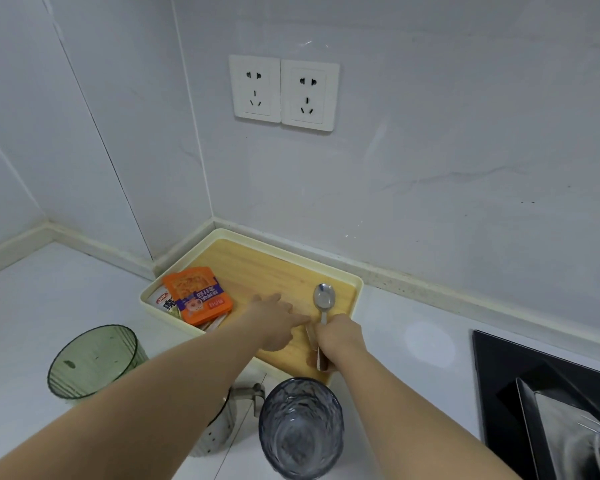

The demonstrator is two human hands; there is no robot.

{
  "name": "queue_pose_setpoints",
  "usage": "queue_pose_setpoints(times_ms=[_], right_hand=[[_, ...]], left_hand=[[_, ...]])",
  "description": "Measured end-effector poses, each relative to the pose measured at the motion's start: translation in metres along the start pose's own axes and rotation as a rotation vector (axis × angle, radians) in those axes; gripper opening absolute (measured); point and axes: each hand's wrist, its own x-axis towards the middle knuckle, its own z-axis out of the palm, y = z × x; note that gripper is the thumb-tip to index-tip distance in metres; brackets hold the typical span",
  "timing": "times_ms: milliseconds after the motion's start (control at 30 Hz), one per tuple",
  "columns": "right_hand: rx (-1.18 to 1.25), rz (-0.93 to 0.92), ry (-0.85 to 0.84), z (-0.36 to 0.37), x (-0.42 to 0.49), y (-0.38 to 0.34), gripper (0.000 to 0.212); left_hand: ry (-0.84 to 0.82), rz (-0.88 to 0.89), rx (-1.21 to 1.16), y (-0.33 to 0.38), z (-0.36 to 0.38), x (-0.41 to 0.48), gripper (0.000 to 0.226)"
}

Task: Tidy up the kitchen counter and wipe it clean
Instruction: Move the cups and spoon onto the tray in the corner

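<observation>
A cream tray with a wooden floor point(355, 284) sits in the counter's back corner. On its right side lies a metal spoon point(324, 297), bowl pointing to the wall. My right hand point(340, 337) grips the spoon's handle together with other thin utensils I cannot make out. My left hand point(274, 322) rests flat on the tray's wooden floor just left of the spoon, fingers stretched out. An orange food packet point(197, 294) lies over other packets at the tray's left end.
A green ribbed glass point(92, 362) stands at the left, a grey-blue glass point(302, 427) in front of the tray, a perforated metal holder point(219, 424) between them. A black cooktop with a pan point(548, 403) lies at the right. Two wall sockets point(284, 91) are above.
</observation>
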Motion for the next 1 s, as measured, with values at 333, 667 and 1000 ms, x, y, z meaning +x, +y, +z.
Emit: queue_pose_setpoints(times_ms=[333,667,1000], right_hand=[[-0.157,0.036,-0.026,0.001,0.003,-0.009,0.019],[-0.235,-0.04,0.015,0.004,0.002,-0.002,0.02],[-0.08,-0.316,0.069,-0.016,-0.044,-0.005,0.007]], left_hand=[[-0.137,0.056,-0.112,-0.019,0.01,-0.012,0.069],[-0.21,0.11,-0.202,-0.02,0.006,-0.019,0.076],[0.143,-0.06,-0.547,-0.024,-0.005,-0.055,0.04]])
